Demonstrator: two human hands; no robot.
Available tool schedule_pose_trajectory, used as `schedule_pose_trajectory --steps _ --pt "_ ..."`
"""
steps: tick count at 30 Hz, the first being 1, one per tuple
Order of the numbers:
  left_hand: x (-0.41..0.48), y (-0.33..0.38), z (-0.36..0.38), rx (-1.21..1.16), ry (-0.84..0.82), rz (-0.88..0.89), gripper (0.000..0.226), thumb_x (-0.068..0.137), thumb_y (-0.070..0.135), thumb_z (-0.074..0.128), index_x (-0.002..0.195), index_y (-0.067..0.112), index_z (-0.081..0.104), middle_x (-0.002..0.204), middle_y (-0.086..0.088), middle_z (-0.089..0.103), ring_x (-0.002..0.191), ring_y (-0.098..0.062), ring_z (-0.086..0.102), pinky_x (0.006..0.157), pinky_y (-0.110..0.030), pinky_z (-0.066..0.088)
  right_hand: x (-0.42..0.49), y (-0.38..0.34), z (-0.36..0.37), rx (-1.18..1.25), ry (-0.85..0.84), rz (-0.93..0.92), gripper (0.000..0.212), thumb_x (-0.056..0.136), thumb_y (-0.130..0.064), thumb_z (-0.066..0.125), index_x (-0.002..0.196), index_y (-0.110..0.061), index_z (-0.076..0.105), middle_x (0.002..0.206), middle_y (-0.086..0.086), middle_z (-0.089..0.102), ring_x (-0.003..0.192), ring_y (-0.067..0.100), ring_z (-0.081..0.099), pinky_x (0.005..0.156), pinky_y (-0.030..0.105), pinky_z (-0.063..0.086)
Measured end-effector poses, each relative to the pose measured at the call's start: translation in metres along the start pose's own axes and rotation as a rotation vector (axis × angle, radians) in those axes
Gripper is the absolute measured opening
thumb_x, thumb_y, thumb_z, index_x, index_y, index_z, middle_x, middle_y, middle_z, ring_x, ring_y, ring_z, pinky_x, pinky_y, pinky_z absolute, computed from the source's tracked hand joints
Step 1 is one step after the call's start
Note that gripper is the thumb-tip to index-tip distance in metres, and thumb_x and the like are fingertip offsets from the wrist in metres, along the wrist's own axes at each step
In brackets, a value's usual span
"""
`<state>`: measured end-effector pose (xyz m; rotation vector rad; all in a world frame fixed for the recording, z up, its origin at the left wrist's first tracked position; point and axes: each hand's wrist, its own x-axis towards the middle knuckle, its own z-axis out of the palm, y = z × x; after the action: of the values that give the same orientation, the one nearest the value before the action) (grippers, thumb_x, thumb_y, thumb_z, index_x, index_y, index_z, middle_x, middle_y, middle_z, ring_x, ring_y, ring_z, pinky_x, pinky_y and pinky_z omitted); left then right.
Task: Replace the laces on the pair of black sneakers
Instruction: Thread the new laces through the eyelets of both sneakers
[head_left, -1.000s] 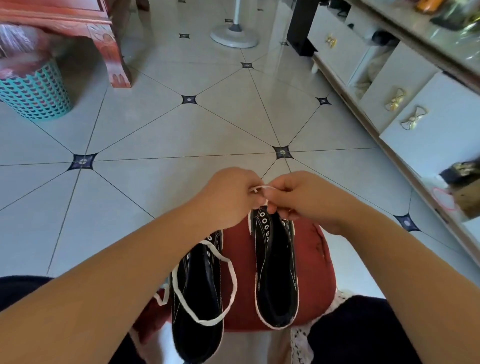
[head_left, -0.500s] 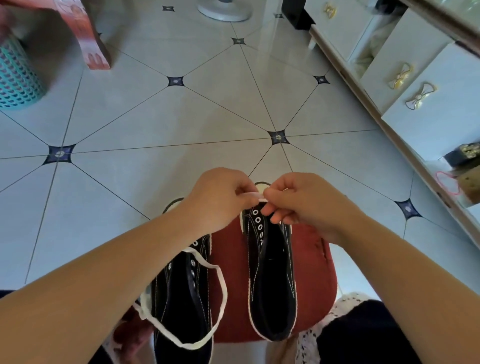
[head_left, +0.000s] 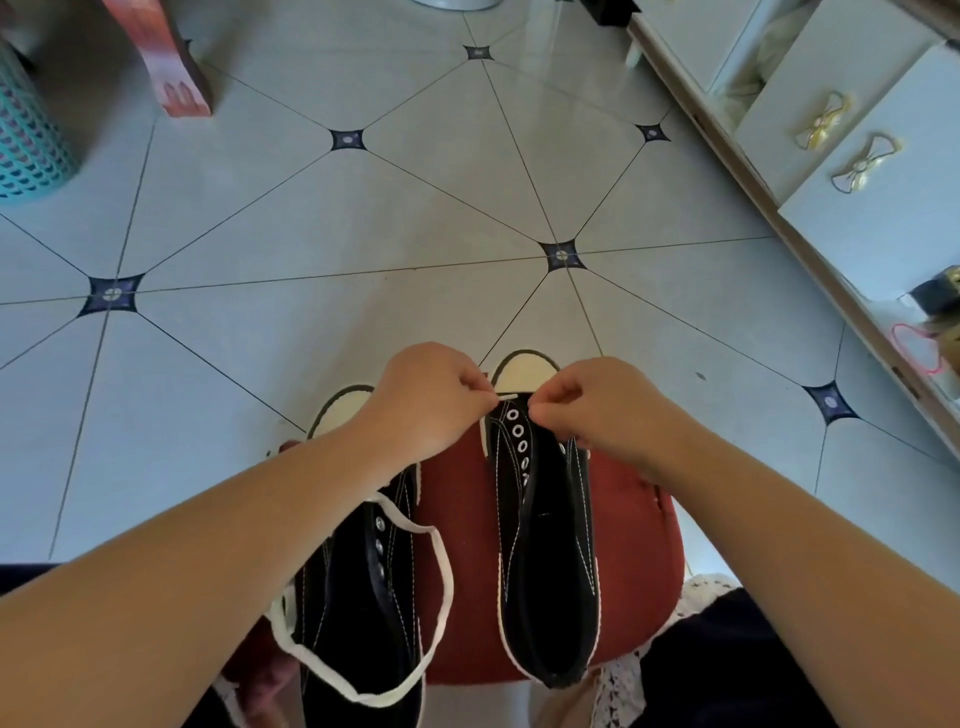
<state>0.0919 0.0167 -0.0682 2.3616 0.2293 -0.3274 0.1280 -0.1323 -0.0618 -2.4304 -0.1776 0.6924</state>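
both hands are up at the toe end of the right-hand black canvas sneaker with white stitching and silver eyelets. the left hand is curled in, thumb and forefinger pinching a short flat white lace end that sticks out towards the right hand. the right hand's fingers are bunched tight just beside that tip, right over the top eyelet; whether they have hold of the lace i can't tell. that sneaker's cream rubber toe cap peeks out just beyond both sets of knuckles. under the left forearm sits the other black sneaker, with a long loop of flat white lace draped loose across it. both shoes rest on a dark red cushioned stool below the wrists. out past the hands there's pale tiled floor with dark star insets, and off to the right hand's side a white cabinet with gold bow handles.
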Motion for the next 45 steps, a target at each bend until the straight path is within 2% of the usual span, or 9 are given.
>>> schedule_pose_trajectory --steps 5,12,19,22,24,30,37,42,45 --pt "0.006 -0.007 0.013 0.059 -0.038 0.020 0.019 0.088 0.027 0.057 0.096 0.017 0.071 0.096 0.003 0.066 0.094 -0.010 0.058 0.074 -0.020 0.036 0.006 -0.003 0.006 -0.166 -0.032 -0.014 0.022 0.084 -0.025 0.064 0.104 -0.017 0.070 0.096 0.000 0.069 0.086 0.014 0.063 0.074 0.022 0.046" --pt "0.014 -0.008 0.016 0.195 -0.023 0.061 0.021 0.088 0.022 0.053 0.096 0.017 0.071 0.098 0.000 0.068 0.090 -0.012 0.057 0.063 -0.016 0.030 0.008 0.006 0.008 0.021 -0.075 0.054 0.008 0.081 -0.016 0.067 0.088 -0.018 0.069 0.075 -0.001 0.069 0.056 0.003 0.060 0.056 0.015 0.043" --pt "0.015 -0.007 0.017 0.215 -0.032 0.069 0.020 0.087 0.022 0.053 0.092 0.016 0.072 0.093 -0.002 0.068 0.087 -0.015 0.059 0.070 -0.023 0.038 0.009 0.006 0.007 0.165 -0.100 0.091 0.009 0.081 -0.009 0.065 0.086 -0.016 0.068 0.075 -0.001 0.068 0.051 0.003 0.058 0.051 0.011 0.042" --pt "0.016 -0.005 0.022 0.230 -0.024 0.092 0.020 0.088 0.023 0.052 0.090 0.015 0.071 0.088 -0.004 0.068 0.083 -0.017 0.059 0.067 -0.023 0.034 0.008 0.005 0.007 0.249 -0.111 0.112 0.014 0.084 -0.002 0.059 0.087 -0.013 0.065 0.074 0.001 0.064 0.052 0.006 0.056 0.039 0.006 0.036" --pt "0.016 -0.005 0.024 0.223 -0.022 0.104 0.021 0.090 0.026 0.052 0.090 0.015 0.070 0.088 -0.004 0.068 0.084 -0.016 0.059 0.065 -0.023 0.031 0.007 0.006 0.007 0.263 -0.099 0.102 0.016 0.083 0.000 0.058 0.088 -0.013 0.066 0.072 0.001 0.064 0.052 0.008 0.055 0.041 0.007 0.038" --pt "0.014 -0.011 0.028 0.169 -0.002 0.101 0.019 0.092 0.027 0.053 0.096 0.015 0.067 0.096 -0.003 0.066 0.093 -0.015 0.057 0.069 -0.021 0.031 0.009 0.001 0.012 -0.270 0.061 -0.071 0.023 0.080 -0.018 0.060 0.099 -0.027 0.070 0.086 -0.009 0.060 0.082 0.011 0.057 0.067 0.023 0.046" --pt "0.013 -0.011 0.031 0.189 0.002 0.134 0.015 0.093 0.024 0.050 0.093 0.013 0.061 0.086 0.000 0.056 0.089 -0.017 0.052 0.073 -0.026 0.034 0.010 0.009 0.020 -0.349 0.063 -0.138 0.018 0.084 -0.020 0.057 0.098 -0.022 0.069 0.068 -0.014 0.043 0.072 0.011 0.050 0.055 0.019 0.037" --pt "0.012 -0.006 0.030 0.098 0.084 0.160 0.018 0.089 0.022 0.056 0.105 0.015 0.060 0.103 -0.002 0.059 0.096 -0.016 0.054 0.082 -0.026 0.040 0.005 0.006 0.008 -0.428 0.127 -0.206 0.013 0.087 -0.017 0.052 0.092 -0.019 0.064 0.090 0.000 0.046 0.079 0.020 0.053 0.066 0.028 0.040" --pt "0.014 0.000 0.030 0.010 0.134 0.202 0.020 0.088 0.023 0.058 0.105 0.015 0.064 0.097 0.003 0.056 0.087 -0.007 0.047 0.070 -0.016 0.028 0.000 0.005 0.009 -0.470 0.119 -0.202 0.012 0.089 -0.011 0.050 0.098 -0.015 0.056 0.095 0.003 0.040 0.077 0.021 0.047 0.063 0.027 0.034"
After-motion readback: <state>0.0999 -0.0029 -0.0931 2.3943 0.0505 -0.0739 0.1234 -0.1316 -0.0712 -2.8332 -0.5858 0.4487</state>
